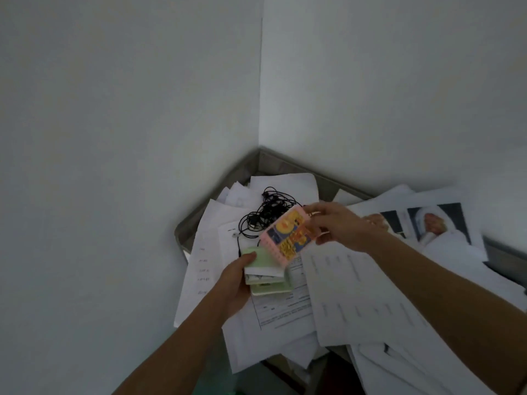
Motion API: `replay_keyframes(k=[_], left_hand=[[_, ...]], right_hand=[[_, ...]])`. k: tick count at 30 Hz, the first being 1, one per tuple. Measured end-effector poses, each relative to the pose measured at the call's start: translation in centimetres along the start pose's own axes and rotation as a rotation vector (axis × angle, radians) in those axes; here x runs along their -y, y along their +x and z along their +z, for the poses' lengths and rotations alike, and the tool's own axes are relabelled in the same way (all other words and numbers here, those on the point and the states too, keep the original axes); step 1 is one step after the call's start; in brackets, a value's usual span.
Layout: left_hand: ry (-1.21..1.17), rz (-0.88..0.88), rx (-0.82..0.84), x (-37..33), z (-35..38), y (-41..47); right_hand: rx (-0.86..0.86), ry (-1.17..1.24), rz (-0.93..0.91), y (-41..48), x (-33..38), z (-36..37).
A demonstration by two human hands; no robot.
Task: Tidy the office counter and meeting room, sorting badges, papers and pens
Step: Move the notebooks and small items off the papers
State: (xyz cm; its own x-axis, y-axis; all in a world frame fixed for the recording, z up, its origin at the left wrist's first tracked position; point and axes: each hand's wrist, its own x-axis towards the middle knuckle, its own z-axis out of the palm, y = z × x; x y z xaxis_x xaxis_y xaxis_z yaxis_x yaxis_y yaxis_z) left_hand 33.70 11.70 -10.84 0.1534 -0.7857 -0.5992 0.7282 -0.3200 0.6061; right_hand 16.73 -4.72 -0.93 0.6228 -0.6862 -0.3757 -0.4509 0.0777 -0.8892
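Note:
My right hand (339, 225) grips a pink card with a yellow and blue picture (289, 238) by its right edge, tilted above the paper pile. My left hand (236, 283) holds a small stack of pale green cards (265, 269), thumb on top. The pink card's lower corner overlaps the top of the green stack. Both hands hover over loose white papers (285, 312) that cover the grey counter (188, 232) in the room's corner.
A tangled black cable (268, 213) lies on the papers just behind the hands. Printed photo sheets (436, 223) lie at the right. White walls meet at the corner behind the counter. More sheets hang over the counter's front edge (399, 366).

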Motion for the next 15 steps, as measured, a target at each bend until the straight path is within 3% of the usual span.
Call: replay_keyframes(k=[7,15], left_hand=[[0.143,-0.048,0.107,1.5,2.0,-3.4],[0.357,0.012,0.153,8.3,8.9,-7.3]], right_hand=[[-0.047,0.147,0.073,-6.0,-3.9,-0.3],[-0.105,0.24,0.134,-15.0,-7.6,0.0]])
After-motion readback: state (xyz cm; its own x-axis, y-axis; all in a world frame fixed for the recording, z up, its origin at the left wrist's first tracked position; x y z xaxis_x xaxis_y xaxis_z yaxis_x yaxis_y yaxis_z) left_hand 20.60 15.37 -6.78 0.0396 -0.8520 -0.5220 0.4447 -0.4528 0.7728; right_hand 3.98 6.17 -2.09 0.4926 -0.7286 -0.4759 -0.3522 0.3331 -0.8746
